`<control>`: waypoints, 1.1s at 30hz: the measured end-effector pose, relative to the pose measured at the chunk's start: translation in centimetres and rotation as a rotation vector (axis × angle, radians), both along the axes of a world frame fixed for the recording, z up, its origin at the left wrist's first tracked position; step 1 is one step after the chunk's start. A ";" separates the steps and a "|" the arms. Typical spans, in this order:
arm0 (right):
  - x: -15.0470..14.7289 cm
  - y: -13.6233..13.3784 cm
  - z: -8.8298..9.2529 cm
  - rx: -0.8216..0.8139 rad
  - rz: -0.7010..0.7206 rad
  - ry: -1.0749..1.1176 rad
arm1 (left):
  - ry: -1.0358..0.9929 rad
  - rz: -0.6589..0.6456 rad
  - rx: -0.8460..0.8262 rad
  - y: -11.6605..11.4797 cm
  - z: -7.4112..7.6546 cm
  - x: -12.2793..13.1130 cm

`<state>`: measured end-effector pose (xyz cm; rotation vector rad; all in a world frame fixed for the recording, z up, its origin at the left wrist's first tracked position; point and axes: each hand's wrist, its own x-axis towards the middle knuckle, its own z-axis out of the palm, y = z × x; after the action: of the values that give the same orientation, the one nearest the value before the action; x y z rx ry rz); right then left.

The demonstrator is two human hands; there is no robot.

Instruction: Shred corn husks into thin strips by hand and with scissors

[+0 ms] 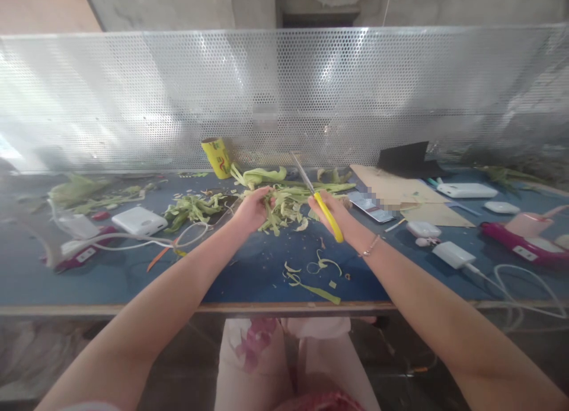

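My left hand (254, 209) is closed on the near left side of a heap of pale green leafy strips (287, 206), its fingertips partly hidden among them. At the right of that heap, my right hand (328, 208) holds scissors (329, 218) with yellow handles, their metal blades angled up and to the left. Whether this hand also touches the strips, I cannot tell. Just behind both hands lies a thicker pale green leafy stalk (260, 175). A second heap of curled strips (193, 209) rests left of my left hand.
A yellow tube (216, 158) leans near the perforated metal screen (178, 96). Leaf scraps (317, 289) litter the blue tabletop (262, 274) near its front edge. Left are a white power bank (139, 220) and cables; right, a phone (373, 207), brown card (400, 185), chargers and a purple power strip (522, 245).
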<state>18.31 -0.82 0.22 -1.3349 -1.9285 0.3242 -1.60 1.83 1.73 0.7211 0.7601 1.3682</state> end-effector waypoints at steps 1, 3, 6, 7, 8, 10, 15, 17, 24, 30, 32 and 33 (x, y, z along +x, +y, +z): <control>-0.1 -0.2 0.1 0.000 0.001 0.019 | -0.012 -0.006 -0.009 0.0 0.0 -0.1; -0.1 -0.4 0.2 -0.001 0.005 0.030 | -0.033 -0.015 -0.014 0.1 0.0 -0.2; -0.1 -0.5 0.2 -0.015 0.028 0.045 | -0.047 -0.023 -0.006 0.3 -0.1 -0.3; -0.1 -0.5 0.2 -0.024 0.031 0.047 | -0.046 -0.022 -0.007 0.3 -0.1 -0.3; -0.1 -0.4 0.0 -0.031 0.034 0.048 | -0.042 -0.022 -0.009 0.3 -0.1 -0.3; 0.0 -0.1 -0.3 -0.041 0.032 0.053 | -0.022 -0.042 -0.002 0.4 -0.2 -0.3; -0.3 0.9 -1.2 -0.080 -0.016 0.147 | 0.069 -0.164 0.052 0.0 -0.5 0.0; -0.5 1.1 -1.4 -0.055 -0.011 0.249 | 0.108 -0.217 0.064 -0.4 -0.5 0.2; -1.4 0.2 -0.8 -0.004 0.145 0.420 | 0.157 -0.329 0.067 -1.6 -0.2 1.1; -2.3 -0.1 -0.6 0.025 0.099 0.415 | 0.198 -0.425 0.082 -2.1 -0.2 1.1; -2.2 0.0 -0.4 0.015 0.059 0.438 | 0.206 -0.457 0.095 -2.0 -0.3 1.0; -2.2 0.1 -0.3 0.010 0.036 0.448 | 0.220 -0.468 0.100 -2.0 -0.3 1.0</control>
<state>16.16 -0.69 -0.07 -1.1085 -1.5751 0.5771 -0.58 -0.14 1.41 1.0662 0.6435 0.9151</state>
